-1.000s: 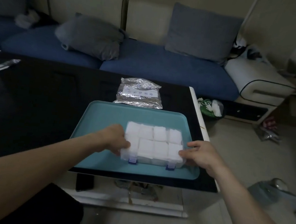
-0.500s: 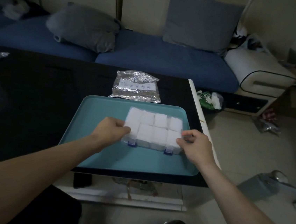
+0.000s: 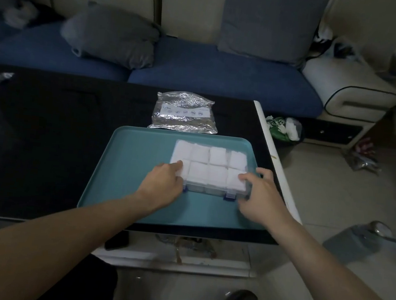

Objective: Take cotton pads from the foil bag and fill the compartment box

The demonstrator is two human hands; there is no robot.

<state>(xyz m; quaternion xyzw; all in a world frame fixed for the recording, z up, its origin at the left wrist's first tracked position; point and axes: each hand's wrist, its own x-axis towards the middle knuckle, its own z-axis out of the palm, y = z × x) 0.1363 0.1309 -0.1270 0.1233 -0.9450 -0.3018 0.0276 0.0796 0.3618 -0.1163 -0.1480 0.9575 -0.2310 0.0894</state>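
Head view: nearest the camera, two bare forearms reach forward over the near edge of the black table. The left hand grasps the near left corner of the clear box, its thumb lying on the lid and its fingers curled round the side. The right hand grasps the near right corner, with a finger on the lid and the thumb curled at the front wall beside a blue latch. The box sits on the right half of a teal tray, close to the tray's right rim, and white cotton pads show in all eight compartments under the lid. Just beyond the tray's far rim lies the foil bag, flat on the table. Farther back stands a blue sofa with grey cushions.
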